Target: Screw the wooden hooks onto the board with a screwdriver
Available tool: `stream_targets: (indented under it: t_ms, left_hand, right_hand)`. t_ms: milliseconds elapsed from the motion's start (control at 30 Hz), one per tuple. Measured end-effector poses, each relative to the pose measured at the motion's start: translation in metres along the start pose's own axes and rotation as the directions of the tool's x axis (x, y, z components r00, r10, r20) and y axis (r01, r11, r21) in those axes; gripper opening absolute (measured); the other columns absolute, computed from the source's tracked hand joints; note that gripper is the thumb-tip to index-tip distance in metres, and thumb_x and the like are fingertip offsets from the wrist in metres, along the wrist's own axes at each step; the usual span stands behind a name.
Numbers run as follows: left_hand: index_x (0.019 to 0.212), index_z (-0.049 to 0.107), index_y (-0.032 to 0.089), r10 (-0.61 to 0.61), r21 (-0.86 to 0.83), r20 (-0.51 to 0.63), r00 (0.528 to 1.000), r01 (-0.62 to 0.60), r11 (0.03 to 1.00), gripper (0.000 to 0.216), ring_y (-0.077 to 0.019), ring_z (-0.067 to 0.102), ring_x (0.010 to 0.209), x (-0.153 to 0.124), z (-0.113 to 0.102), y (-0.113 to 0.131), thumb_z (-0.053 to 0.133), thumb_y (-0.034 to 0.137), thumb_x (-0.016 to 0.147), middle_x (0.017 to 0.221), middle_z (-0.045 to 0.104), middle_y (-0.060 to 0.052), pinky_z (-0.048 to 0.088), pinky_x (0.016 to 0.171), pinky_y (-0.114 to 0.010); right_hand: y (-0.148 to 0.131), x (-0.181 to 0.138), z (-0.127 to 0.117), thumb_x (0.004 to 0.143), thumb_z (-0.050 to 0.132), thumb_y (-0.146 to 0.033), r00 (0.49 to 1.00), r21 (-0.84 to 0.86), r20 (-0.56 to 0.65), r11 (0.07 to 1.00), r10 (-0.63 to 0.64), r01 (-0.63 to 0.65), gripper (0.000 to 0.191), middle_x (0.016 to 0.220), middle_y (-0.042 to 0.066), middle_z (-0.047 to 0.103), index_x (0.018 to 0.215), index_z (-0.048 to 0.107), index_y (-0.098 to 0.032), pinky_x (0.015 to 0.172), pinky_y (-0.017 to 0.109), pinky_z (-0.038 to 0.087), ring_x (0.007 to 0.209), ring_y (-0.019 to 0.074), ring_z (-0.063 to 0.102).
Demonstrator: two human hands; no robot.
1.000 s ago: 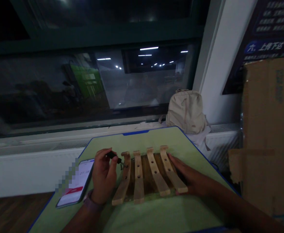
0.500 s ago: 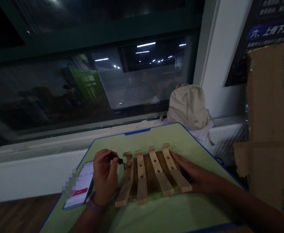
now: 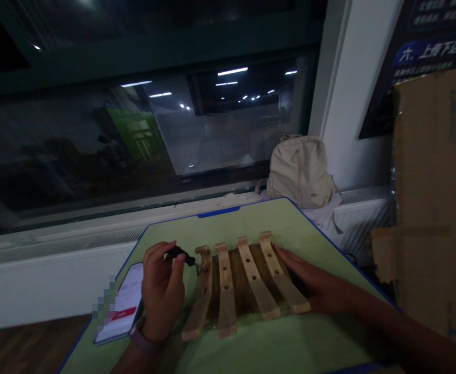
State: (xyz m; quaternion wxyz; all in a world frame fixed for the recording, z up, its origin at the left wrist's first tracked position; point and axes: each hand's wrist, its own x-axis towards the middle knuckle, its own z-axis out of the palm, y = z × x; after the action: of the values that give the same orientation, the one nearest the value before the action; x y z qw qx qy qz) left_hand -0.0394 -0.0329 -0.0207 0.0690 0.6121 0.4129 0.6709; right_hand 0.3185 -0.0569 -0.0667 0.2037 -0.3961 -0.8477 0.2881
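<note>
On the table, a wooden piece made of several pale curved slats (image 3: 226, 301) lies across a darker brown board (image 3: 241, 278). Dark round holes mark the slats. My left hand (image 3: 163, 291) is closed round the black handle of a screwdriver (image 3: 182, 256). Its metal tip meets the leftmost slat (image 3: 200, 306) at the upper hole; whether it sits inside a screw head is too small to tell. My right hand (image 3: 309, 278) lies along the right side of the wooden piece, fingers stretched out against the outermost slat (image 3: 288, 288). The right thumb is hidden.
A phone (image 3: 124, 306) with a lit screen lies left of my left wrist on the green, blue-edged table (image 3: 275, 345). Beyond stand a beige backpack (image 3: 300, 169), a radiator (image 3: 56, 272) and a dark window (image 3: 134, 156). A large cardboard box (image 3: 434, 197) rises on the right.
My left hand has shifted slightly left and its fingers have turned on the screwdriver handle. The tip stays at the leftmost slat. My right hand keeps its place.
</note>
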Motion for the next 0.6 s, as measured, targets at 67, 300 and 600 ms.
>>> stream_targets:
  t_ms: [67,300,600]
  left_hand:
    - [0.107,0.069,0.023,-0.007,0.02,-0.011,1.0,0.007,1.0,0.023,-0.016,0.065,0.093,0.0001,-0.0012,0.0005,0.074,0.035,0.088,0.108,0.063,-0.005,0.057,0.076,-0.026]
    - [0.124,0.061,0.022,-0.107,-0.097,0.002,0.994,0.107,0.99,0.031,-0.02,0.071,0.104,-0.0031,0.0049,0.0047,0.063,0.037,0.097,0.112,0.071,-0.008,0.058,0.092,-0.035]
    - [0.109,0.069,0.022,-0.047,0.02,-0.001,0.999,0.047,0.999,0.024,-0.0153,0.066,0.088,-0.0001,-0.0006,0.0014,0.071,0.036,0.091,0.106,0.064,-0.005,0.056,0.075,-0.026]
  right_hand:
    - [-0.0004,-0.0005,-0.0001,0.082,0.076,-0.061,1.0,-0.005,-0.003,1.0,0.01,-0.01,0.124,0.173,0.012,-0.002,0.163,-0.01,-0.021,0.126,0.059,0.016,0.158,0.0383,0.006]
    - [-0.0018,-0.0002,-0.0009,0.082,0.076,-0.061,1.0,-0.01,0.005,1.0,0.025,-0.025,0.125,0.172,0.011,-0.004,0.163,-0.011,-0.023,0.126,0.059,0.016,0.158,0.0383,0.006]
    - [-0.0011,0.0011,-0.0007,0.081,0.076,-0.062,1.0,-0.01,0.008,1.0,0.015,-0.015,0.126,0.172,0.013,-0.004,0.163,-0.011,-0.019,0.126,0.058,0.016,0.158,0.0395,0.006]
